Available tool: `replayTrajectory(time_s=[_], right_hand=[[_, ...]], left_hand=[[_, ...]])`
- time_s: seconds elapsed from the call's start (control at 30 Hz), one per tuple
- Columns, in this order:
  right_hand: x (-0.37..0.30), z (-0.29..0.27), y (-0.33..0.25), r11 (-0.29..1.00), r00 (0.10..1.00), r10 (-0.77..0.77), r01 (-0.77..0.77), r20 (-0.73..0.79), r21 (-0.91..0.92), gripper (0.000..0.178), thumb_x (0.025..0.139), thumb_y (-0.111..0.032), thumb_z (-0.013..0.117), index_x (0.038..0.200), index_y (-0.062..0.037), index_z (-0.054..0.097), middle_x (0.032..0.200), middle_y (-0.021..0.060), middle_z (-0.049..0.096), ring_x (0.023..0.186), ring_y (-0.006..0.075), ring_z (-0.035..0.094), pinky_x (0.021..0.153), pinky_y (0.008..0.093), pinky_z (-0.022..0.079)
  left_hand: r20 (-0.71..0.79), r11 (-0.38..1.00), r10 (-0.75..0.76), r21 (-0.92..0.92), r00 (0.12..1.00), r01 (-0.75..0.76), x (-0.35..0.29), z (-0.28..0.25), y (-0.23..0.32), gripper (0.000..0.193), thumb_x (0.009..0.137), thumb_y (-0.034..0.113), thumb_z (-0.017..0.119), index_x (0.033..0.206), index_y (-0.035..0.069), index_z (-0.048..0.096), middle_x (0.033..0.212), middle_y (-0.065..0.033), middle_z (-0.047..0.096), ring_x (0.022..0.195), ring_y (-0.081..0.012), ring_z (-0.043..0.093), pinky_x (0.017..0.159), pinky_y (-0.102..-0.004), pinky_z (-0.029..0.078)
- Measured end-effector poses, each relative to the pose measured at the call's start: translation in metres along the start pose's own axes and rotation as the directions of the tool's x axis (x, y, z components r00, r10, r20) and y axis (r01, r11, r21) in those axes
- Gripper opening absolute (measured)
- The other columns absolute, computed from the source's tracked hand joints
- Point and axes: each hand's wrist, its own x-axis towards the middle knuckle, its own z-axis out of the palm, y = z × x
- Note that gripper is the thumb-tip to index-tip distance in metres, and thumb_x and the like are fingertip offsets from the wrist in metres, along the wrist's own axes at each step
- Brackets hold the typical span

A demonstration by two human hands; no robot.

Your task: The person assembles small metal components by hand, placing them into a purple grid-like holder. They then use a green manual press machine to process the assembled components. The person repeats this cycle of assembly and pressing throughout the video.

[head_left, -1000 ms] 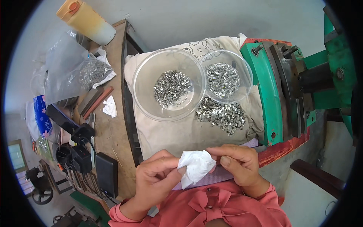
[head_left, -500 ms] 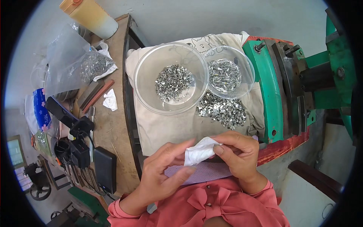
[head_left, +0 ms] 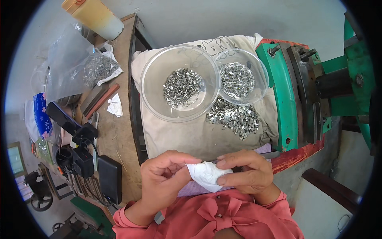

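Observation:
Between both hands, close to my body, is a crumpled white tissue (head_left: pixel 209 175). My left hand (head_left: pixel 165 175) pinches its left edge between thumb and forefinger. On the other side my right hand (head_left: pixel 246 172) grips it with thumb and fingers. Whether anything is wrapped inside cannot be seen. Beyond the hands, a loose heap of small shiny metal pieces (head_left: pixel 234 119) lies on a beige cloth (head_left: pixel 175 137). Behind the heap stand a large clear plastic tub (head_left: pixel 149 104) with similar pieces and a smaller clear tub (head_left: pixel 260 89) with thin metal bits.
A green machine (head_left: pixel 288 115) with dark metal plates stands at the right. On the wooden table (head_left: pixel 129 159) at the left are a black power bank (head_left: pixel 110 179), a plastic bag (head_left: pixel 69 71) of metal pieces, sharpening stones (head_left: pixel 101 101) and a yellowish container (head_left: pixel 95 18).
The tissue has been turned and bunched into a rounder shape, slightly lower. My left fingers have closed onto its edge, where they were spread before.

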Motion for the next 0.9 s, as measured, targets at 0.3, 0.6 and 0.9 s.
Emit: replayTrajectory(time_s=[0.3, 0.6, 0.9], right_hand=[[0.002, -0.007, -0.001, 0.979, 0.999, -0.034, 0.036, 0.013, -0.201, 0.035, 0.07, 0.004, 0.076, 0.103, -0.0065, 0.077, 0.114, 0.0176, 0.068, 0.093, 0.0301, 0.071, 0.086, 0.0381, 0.06], [0.0, -0.017, -0.019, 0.891, 0.998, 0.03, -0.001, -0.058, 0.453, 0.016, 0.084, -0.009, 0.076, 0.098, -0.0019, 0.074, 0.11, 0.0229, 0.067, 0.091, 0.0323, 0.07, 0.079, 0.039, 0.059], [0.019, -0.022, -0.071, 0.715, 0.988, -0.037, 0.133, -0.152, 0.686, 0.008, 0.093, -0.004, 0.068, 0.088, 0.0017, 0.071, 0.098, 0.0208, 0.068, 0.091, 0.0305, 0.067, 0.093, 0.0436, 0.058]], left_hand=[[0.016, 0.999, 0.04, 0.035, 0.999, -0.041, 0.004, 0.007, -0.001, 0.022, 0.09, -0.008, 0.067, 0.112, -0.01, 0.067, 0.097, -0.0111, 0.07, 0.097, -0.018, 0.069, 0.083, -0.028, 0.057], [0.314, 0.864, 0.424, 0.141, 0.85, -0.483, -0.002, 0.009, 0.017, 0.02, 0.089, -0.012, 0.063, 0.106, -0.006, 0.071, 0.11, -0.02, 0.071, 0.091, -0.022, 0.072, 0.084, -0.0319, 0.059], [0.279, 0.775, 0.631, -0.202, 0.724, -0.599, -0.008, 0.052, 0.044, 0.018, 0.071, -0.001, 0.086, 0.078, -0.001, 0.07, 0.084, -0.018, 0.07, 0.064, -0.0243, 0.07, 0.051, -0.0313, 0.057]])
